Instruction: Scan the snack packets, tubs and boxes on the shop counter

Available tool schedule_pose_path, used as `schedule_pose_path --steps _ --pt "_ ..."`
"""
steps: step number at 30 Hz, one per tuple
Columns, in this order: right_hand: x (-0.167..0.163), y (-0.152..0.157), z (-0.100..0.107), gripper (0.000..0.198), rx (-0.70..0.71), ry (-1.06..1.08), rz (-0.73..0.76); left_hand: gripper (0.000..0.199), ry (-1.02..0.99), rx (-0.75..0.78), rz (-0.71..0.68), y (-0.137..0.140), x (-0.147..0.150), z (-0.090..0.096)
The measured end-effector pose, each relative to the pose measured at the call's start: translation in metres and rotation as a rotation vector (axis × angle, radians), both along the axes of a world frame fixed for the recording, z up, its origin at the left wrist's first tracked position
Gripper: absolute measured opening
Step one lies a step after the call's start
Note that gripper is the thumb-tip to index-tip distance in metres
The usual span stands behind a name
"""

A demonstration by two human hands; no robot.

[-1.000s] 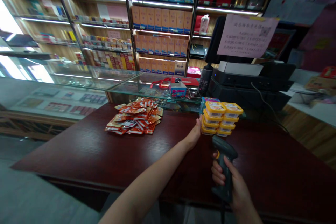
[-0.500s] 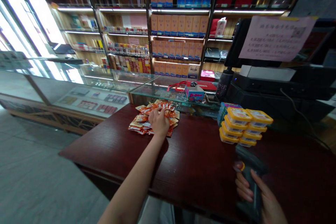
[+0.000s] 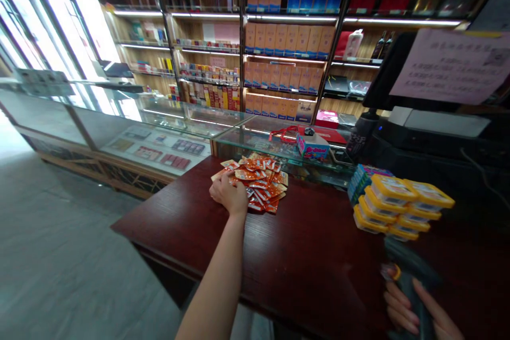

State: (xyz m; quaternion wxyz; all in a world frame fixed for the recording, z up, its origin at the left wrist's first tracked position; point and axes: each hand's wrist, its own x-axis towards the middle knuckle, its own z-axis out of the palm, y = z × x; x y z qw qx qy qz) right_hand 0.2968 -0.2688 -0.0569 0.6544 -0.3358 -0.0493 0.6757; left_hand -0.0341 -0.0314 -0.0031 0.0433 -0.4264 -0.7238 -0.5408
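A heap of orange and cream sachets [image 3: 263, 186] lies on the dark red wooden counter [image 3: 303, 255]. At the heap's left edge rests my left hand [image 3: 231, 195], back upward, fingers bent and touching the sachets. Whatever sits under those fingers is hidden. Low on the right, my right hand [image 3: 404, 305] is wrapped round the handle of a dark barcode scanner [image 3: 416, 271], its head just in front of the yellow-lidded boxes. These clear plastic boxes [image 3: 392, 210] are stacked in two columns. Small blue-green packs [image 3: 360, 183] stand against them on the left.
Behind the counter runs a glass display case [image 3: 179, 117]. A pink and blue box [image 3: 313, 146] sits on its glass near a red cord [image 3: 282, 133]. A monitor with a pink paper sign [image 3: 454, 66] stands at the right. Shelves of boxes [image 3: 287, 37] line the back wall.
My left hand has moved from the top of the sachet heap to its left edge. The view has swung left, so things sit further right. The scanner stays in my right hand.
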Motion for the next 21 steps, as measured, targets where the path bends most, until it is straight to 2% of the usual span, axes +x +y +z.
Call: schedule_pose_path --steps 3,9,12,16,21 --pt "0.001 0.002 0.0 0.041 -0.034 -0.014 0.001 0.032 -0.023 -0.037 0.007 0.003 -0.001 -0.003" --pt "0.002 0.002 0.0 0.041 -0.029 -0.006 0.006 0.038 0.004 -0.14 -0.133 0.009 0.002 -0.012" --pt "0.001 0.001 0.0 0.041 -0.021 0.001 0.007 0.034 0.067 -0.135 -0.17 0.009 0.003 -0.014" --pt "0.0 -0.001 0.001 0.04 -0.018 0.023 -0.007 0.032 0.095 0.008 -0.156 0.007 0.003 -0.013" --pt "-0.004 -0.002 0.006 0.037 -0.002 0.039 -0.016 0.027 -0.081 0.363 -0.377 0.0 0.009 -0.007"
